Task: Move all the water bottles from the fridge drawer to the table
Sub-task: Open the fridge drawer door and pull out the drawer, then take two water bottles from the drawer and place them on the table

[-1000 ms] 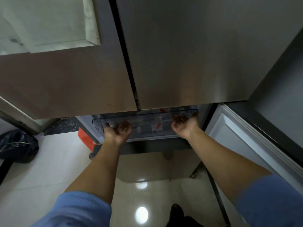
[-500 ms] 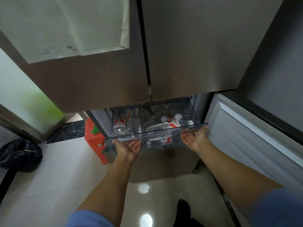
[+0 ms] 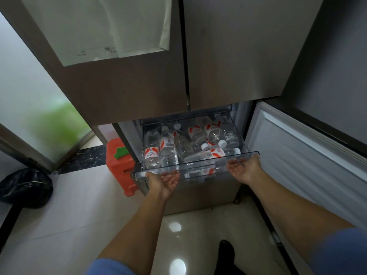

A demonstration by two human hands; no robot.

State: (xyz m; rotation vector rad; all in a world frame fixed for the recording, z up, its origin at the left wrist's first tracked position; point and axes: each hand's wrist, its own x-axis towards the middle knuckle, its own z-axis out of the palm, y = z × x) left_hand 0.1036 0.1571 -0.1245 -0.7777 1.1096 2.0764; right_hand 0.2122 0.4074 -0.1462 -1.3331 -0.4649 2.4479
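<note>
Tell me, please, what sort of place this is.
Most likely a home kitchen: a tall steel-fronted fridge with its clear drawer pulled out and full of water bottles, a glossy tiled floor, and a red plastic stool beside the fridge.

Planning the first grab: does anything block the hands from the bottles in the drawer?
Only the drawer's clear front wall separates the left hand and right hand from the water bottles. The drawer is open on top; reaching over looks clear.
</note>
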